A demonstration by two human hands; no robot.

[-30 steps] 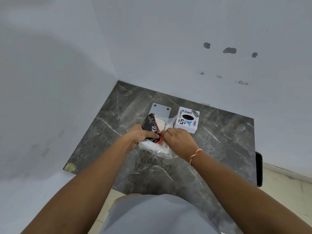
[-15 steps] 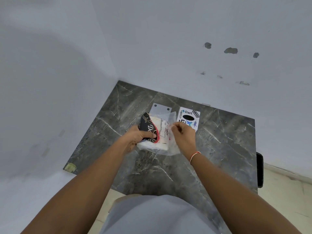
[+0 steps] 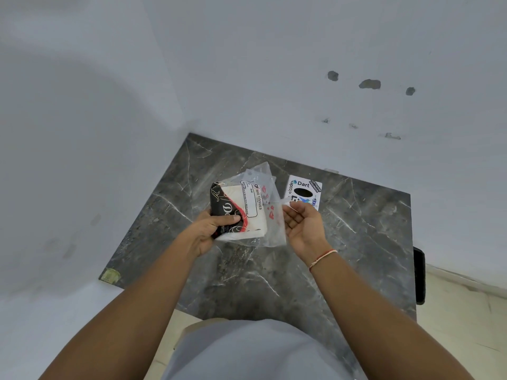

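- Plainly, left hand (image 3: 208, 229) is gripping the tissue pack (image 3: 247, 212); a hard tug is risking tearing its slack wrapper (image 3: 274, 231).
- Right hand (image 3: 304, 226) is curling at the wrapper's edge; can't tell any grasp.

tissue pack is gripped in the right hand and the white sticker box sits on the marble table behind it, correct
Not quite. The head view shows the left hand gripping the tissue pack, not the right hand. The rest holds: the white sticker box does sit on the marble table behind it.
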